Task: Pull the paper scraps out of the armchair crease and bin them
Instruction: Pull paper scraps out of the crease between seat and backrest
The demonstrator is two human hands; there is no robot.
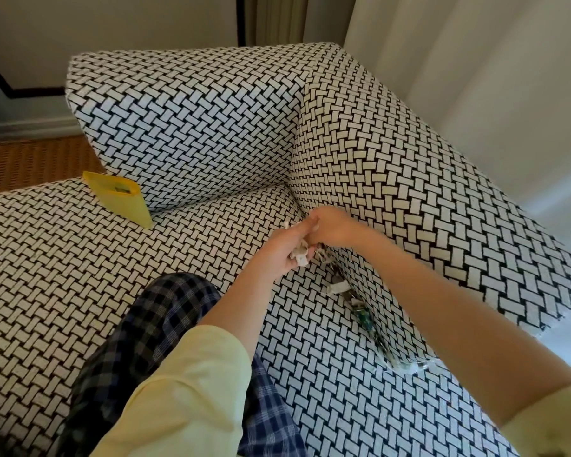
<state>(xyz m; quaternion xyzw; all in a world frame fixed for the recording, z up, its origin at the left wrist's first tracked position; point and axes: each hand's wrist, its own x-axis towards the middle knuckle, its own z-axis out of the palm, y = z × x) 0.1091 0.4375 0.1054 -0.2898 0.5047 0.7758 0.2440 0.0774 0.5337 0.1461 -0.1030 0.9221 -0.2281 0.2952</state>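
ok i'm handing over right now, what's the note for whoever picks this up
Left hand: grips a bunch of paper scraps over the seat.
Right hand: at the crease by the armrest, touching the left hand; its fingers are hidden.
Yellow bin: sits on the seat, far left, with something already inside.
Left to do: more scraps lie along the crease towards the front. Pull them out, then bin the lot.
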